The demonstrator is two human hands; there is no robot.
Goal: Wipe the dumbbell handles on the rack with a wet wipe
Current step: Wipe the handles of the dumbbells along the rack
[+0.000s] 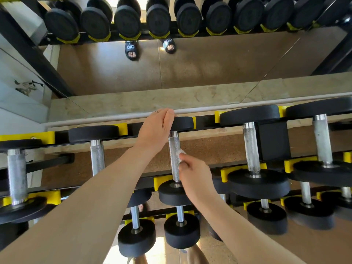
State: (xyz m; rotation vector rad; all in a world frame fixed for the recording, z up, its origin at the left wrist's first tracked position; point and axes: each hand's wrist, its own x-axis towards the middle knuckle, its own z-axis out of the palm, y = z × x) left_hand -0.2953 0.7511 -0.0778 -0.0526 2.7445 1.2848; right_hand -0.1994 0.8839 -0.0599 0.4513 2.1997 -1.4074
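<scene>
A black dumbbell with a knurled steel handle lies across the top tier of the rack, in the middle of the head view. My left hand grips its far black head. My right hand pinches a small white wet wipe against the right side of that handle, about halfway down. The dumbbell's near head sits in a yellow cradle. Most of the wipe is hidden under my fingers.
More dumbbells lie on the same tier: two to the left, larger ones to the right. Smaller dumbbells fill the lower tier. A mirror behind the rack reflects the rack, the floor and sandalled feet.
</scene>
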